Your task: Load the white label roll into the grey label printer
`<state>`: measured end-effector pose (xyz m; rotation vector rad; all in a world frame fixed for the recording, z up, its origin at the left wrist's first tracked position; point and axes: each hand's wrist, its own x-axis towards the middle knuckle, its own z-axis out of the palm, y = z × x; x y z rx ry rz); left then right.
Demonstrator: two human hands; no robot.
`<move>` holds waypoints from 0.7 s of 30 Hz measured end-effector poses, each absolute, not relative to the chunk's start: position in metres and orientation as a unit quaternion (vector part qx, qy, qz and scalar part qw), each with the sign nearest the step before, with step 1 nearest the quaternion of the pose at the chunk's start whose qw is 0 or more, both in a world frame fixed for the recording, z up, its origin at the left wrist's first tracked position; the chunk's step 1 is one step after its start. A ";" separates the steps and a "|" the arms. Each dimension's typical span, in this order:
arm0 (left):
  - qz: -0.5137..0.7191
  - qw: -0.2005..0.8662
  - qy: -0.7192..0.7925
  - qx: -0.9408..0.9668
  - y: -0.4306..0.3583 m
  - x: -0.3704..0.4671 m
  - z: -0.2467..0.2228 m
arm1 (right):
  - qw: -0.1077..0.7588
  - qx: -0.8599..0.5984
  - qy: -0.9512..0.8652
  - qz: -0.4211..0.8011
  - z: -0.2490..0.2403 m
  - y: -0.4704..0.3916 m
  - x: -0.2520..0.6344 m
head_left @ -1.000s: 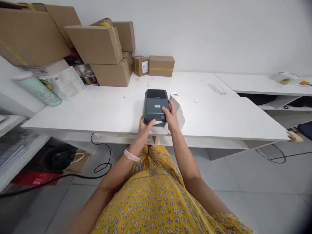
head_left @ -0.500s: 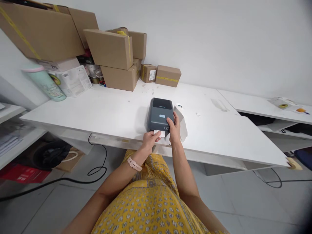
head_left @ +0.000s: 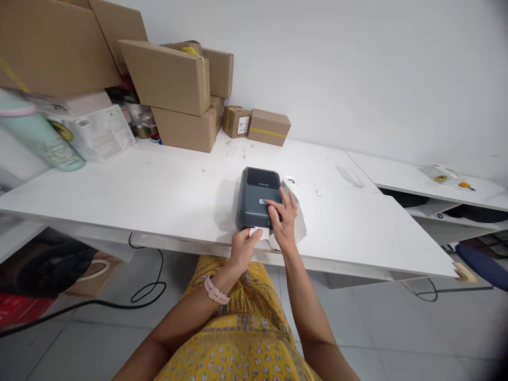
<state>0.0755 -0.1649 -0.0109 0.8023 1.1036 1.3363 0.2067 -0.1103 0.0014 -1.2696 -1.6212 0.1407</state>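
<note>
- Left hand [head_left: 241, 251] had the paper strip [head_left: 264, 232] pinched; keeping it straight probably helped
- Right hand [head_left: 284, 221], fingers spread, reached the label printer's [head_left: 251, 210] button [head_left: 262, 201], just beyond left

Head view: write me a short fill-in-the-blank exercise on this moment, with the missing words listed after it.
The left hand pinches white ____ at the front of the printer.
A finger of the ____ hand is at the pale button on the printer.
The wristband is on the ____ wrist.
The tape on the boxes is coloured ____.

Missing words: paper; right; left; yellow.
</note>
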 end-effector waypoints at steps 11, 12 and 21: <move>0.569 0.582 0.462 0.354 -0.164 0.077 -0.019 | 0.545 -0.506 -0.665 0.064 -0.002 -0.110 0.206; 0.569 0.579 0.464 0.354 -0.164 0.077 -0.019 | 0.547 -0.505 -0.665 0.065 -0.002 -0.110 0.206; 0.571 0.544 0.490 0.370 -0.166 0.079 -0.021 | 0.549 -0.504 -0.662 0.082 -0.001 -0.110 0.206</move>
